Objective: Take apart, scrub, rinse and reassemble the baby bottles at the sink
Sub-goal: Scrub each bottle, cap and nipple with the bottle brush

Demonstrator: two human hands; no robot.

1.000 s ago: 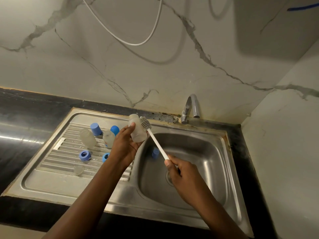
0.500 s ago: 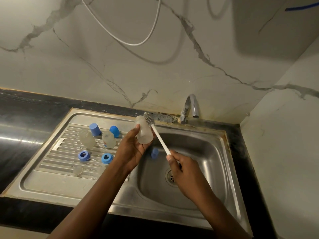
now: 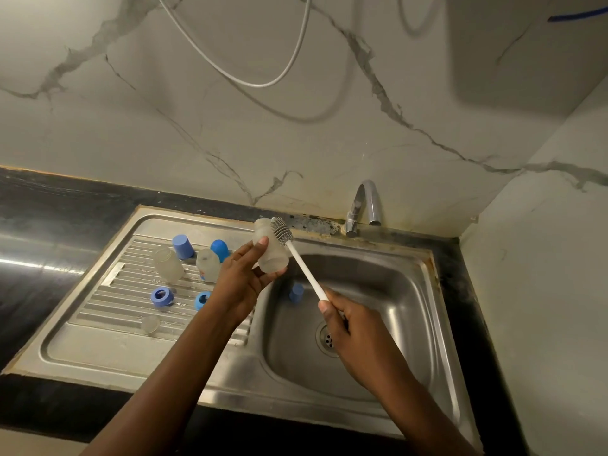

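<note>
Marble walls, black tabletop (image 3: 49,205), tap (image 3: 363,205) behind steel sink (image 3: 411,301); one blue cap (image 3: 296,292) lies in sink. On drainboard (image 3: 98,350): two spare bottles (image 3: 167,263), blue lids (image 3: 183,246), blue rings (image 3: 162,297). Over sink's left edge, left hand (image 3: 240,284) wraps frosted bottle (image 3: 271,255); right hand (image 3: 355,330) grips brush (image 3: 302,268) handle, bristles against bottle's upper side.

Steel drainboard (image 3: 98,352) — two bottles (image 3: 167,263), blue caps (image 3: 183,246).

Bottles (image 3: 167,263) and caps (image 3: 183,246) crowding the drainboard (image 3: 98,343)
</note>
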